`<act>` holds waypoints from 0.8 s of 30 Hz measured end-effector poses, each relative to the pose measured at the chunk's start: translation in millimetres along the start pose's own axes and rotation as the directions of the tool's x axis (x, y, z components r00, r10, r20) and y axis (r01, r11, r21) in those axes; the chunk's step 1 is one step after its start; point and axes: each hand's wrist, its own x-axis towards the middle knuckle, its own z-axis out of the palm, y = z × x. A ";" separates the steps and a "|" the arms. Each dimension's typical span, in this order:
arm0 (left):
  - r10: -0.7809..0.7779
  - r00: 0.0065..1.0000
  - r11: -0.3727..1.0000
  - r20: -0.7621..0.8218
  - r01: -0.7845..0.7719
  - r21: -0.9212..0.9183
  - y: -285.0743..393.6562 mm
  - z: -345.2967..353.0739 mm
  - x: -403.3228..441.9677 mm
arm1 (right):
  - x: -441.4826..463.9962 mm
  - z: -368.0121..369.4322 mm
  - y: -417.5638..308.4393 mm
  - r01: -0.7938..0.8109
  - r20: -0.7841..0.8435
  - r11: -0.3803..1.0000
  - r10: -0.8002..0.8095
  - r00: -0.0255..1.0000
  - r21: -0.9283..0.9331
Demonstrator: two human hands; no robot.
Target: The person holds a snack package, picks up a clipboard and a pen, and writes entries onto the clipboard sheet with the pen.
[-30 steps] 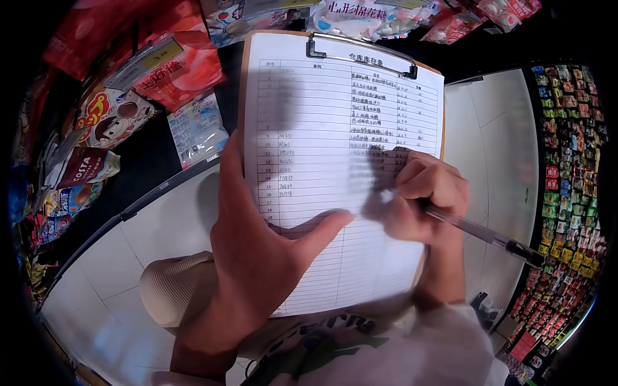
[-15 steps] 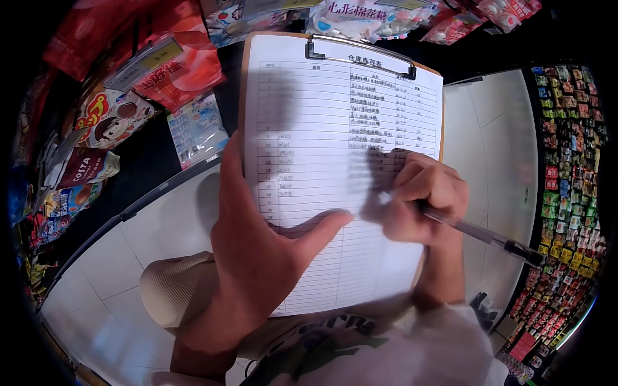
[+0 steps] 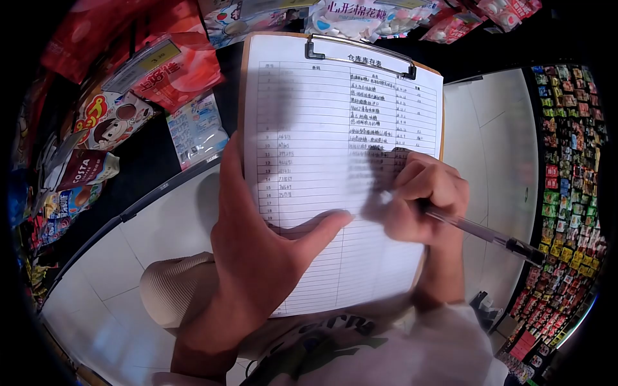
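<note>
A clipboard carries a white printed form with handwritten rows, held at the top by a metal clip. My left hand grips the clipboard's left side, thumb lying across the lower part of the sheet and the other fingers hidden behind or at its edge. Curled around a pen, my right hand rests on the right half of the form. The pen's clear barrel points to the lower right; its writing tip is hard to make out beside a shadow on the paper.
Bagged snacks hang on a dark shelf at the left, with marshmallow bags along the top. Far right, a tall rack holds many small colourful packets. Pale floor tiles show below, beside a beige trouser leg.
Both hands and the clipboard have stayed almost still. The pen's rear end has shifted very slightly. The snack bags at the left appear slightly displaced in view.
</note>
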 end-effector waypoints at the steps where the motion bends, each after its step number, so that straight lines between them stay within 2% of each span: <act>1: 0.003 1.000 1.000 -0.002 -0.003 0.015 -0.3 -0.1 0.0 | 0.1 0.2 0.0 -0.003 -0.002 1.000 0.003 1.000 -0.005; 14: -0.012 1.000 1.000 -0.003 0.012 -0.014 -0.7 1.6 1.9 | -0.8 -1.5 5.2 0.026 0.013 1.000 -0.026 1.000 -0.006; 16: -0.011 1.000 1.000 -0.005 0.011 -0.014 -1.7 1.1 1.6 | -1.6 -0.4 4.1 -0.008 -0.016 1.000 0.009 1.000 0.023; 24: -0.018 1.000 0.999 0.017 0.017 0.040 -2.2 -1.1 1.8 | 1.0 -2.8 2.7 0.035 -0.048 0.999 -0.036 0.998 -0.012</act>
